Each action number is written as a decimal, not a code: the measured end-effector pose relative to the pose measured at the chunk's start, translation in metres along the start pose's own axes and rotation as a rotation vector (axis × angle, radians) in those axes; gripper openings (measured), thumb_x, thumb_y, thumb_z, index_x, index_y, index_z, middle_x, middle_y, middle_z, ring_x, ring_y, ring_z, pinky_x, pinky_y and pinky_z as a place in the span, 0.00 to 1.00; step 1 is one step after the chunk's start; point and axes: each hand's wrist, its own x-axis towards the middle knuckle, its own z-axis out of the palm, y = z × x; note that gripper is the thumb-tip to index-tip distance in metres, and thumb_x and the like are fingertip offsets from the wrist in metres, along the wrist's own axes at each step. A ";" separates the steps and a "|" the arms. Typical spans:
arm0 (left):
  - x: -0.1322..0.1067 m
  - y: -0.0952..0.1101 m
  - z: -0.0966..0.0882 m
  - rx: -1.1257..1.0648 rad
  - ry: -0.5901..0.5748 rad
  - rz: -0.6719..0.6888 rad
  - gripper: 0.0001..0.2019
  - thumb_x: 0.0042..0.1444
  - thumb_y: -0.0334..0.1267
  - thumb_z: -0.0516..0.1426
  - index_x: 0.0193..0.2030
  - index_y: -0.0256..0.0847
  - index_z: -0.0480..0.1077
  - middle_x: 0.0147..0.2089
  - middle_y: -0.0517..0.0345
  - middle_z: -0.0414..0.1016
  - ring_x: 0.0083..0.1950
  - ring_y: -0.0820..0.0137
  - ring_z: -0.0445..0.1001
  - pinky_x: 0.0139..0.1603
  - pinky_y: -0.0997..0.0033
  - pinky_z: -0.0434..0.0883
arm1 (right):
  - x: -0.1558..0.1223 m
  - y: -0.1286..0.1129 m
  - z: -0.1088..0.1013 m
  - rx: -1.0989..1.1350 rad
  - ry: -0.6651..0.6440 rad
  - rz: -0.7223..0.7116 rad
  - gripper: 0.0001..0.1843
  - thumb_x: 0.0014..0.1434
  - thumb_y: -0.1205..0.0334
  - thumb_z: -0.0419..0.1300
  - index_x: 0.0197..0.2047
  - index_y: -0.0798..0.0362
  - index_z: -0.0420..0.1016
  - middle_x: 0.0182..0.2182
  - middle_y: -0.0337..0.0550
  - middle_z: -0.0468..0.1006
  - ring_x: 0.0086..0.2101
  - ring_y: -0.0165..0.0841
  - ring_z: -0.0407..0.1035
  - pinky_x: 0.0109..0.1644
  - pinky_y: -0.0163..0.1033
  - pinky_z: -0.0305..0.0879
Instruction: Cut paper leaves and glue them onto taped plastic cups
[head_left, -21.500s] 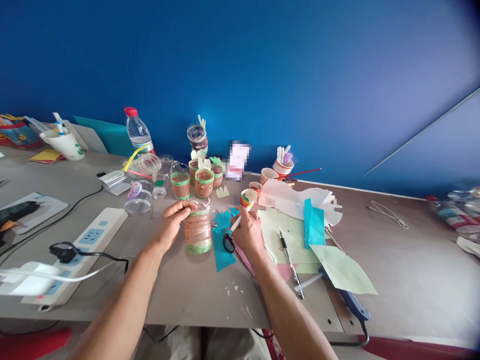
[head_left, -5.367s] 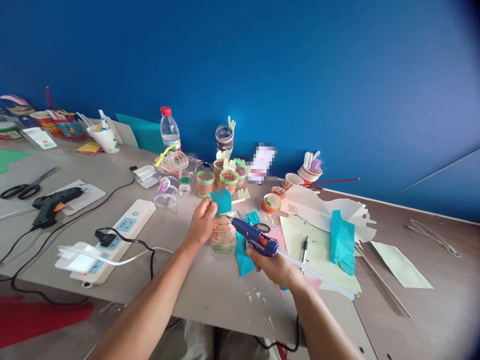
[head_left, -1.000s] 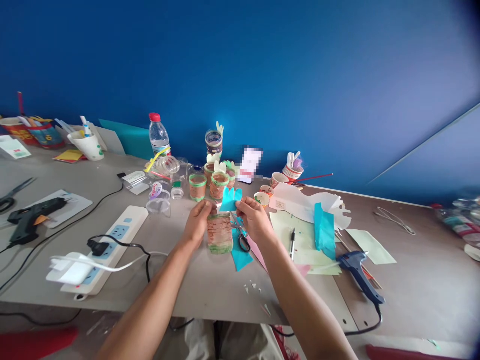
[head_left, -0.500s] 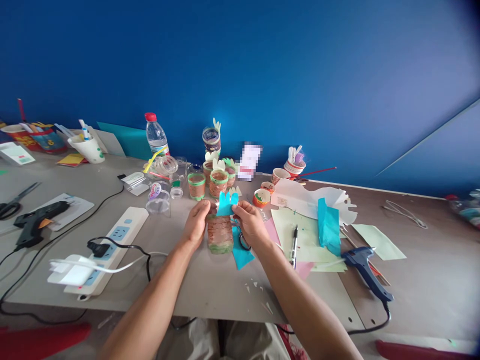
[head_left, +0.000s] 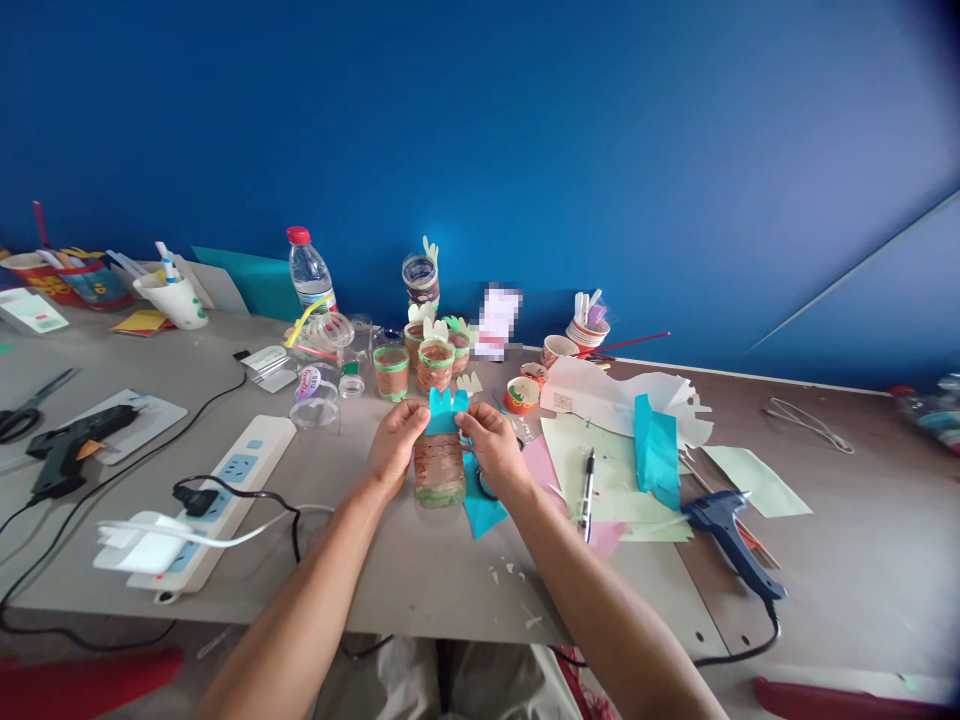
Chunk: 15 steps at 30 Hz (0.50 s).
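A blue paper cutout (head_left: 444, 413) with a finger-like scalloped top is pinched at its left edge by my left hand (head_left: 396, 443) and at its right edge by my right hand (head_left: 493, 443). Directly below it, a plastic cup painted brown with a green base (head_left: 439, 468) stands on the table. The paper overlaps the cup's upper part; whether it is stuck there I cannot tell. Under my right hand lie blue paper scraps (head_left: 482, 512) and a partly hidden dark scissor handle (head_left: 487, 484). Behind my hands stand several painted cups (head_left: 392, 376) with green rims, some with pale paper cutouts.
A blue glue gun (head_left: 726, 530) lies right, near a pen (head_left: 589, 490) and paper sheets (head_left: 622, 470). To the left are a power strip (head_left: 225, 490), a black glue gun (head_left: 71, 445) and scissors (head_left: 34, 400). A water bottle (head_left: 310, 270) stands at the back.
The blue paper has come slightly down and left, closer against the painted cup, and both hands have shifted with it. The view has turned a little.
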 end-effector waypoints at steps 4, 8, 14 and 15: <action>-0.001 0.002 0.002 -0.055 -0.032 -0.041 0.17 0.45 0.49 0.66 0.35 0.40 0.72 0.30 0.62 0.72 0.33 0.71 0.69 0.37 0.71 0.66 | -0.002 -0.003 0.001 -0.022 0.028 0.016 0.12 0.48 0.54 0.63 0.24 0.52 0.67 0.22 0.33 0.63 0.25 0.27 0.56 0.30 0.34 0.57; -0.001 0.002 0.003 -0.055 -0.035 -0.041 0.17 0.42 0.47 0.68 0.35 0.39 0.72 0.32 0.60 0.75 0.34 0.70 0.71 0.38 0.71 0.66 | -0.004 -0.005 0.002 -0.059 0.043 0.004 0.12 0.48 0.54 0.63 0.23 0.52 0.67 0.22 0.34 0.64 0.26 0.28 0.57 0.31 0.35 0.57; 0.000 0.001 0.002 -0.040 -0.071 -0.036 0.17 0.42 0.42 0.69 0.37 0.40 0.72 0.35 0.59 0.77 0.37 0.69 0.73 0.40 0.70 0.68 | -0.003 -0.004 0.001 -0.090 0.028 -0.013 0.13 0.49 0.53 0.61 0.23 0.52 0.66 0.22 0.34 0.64 0.26 0.28 0.57 0.31 0.35 0.57; 0.000 0.001 0.002 -0.037 -0.073 -0.038 0.16 0.42 0.42 0.68 0.37 0.40 0.72 0.35 0.60 0.77 0.37 0.69 0.74 0.41 0.70 0.68 | -0.003 -0.004 0.001 -0.091 0.026 -0.012 0.13 0.50 0.53 0.61 0.24 0.52 0.66 0.22 0.34 0.64 0.26 0.28 0.57 0.31 0.35 0.57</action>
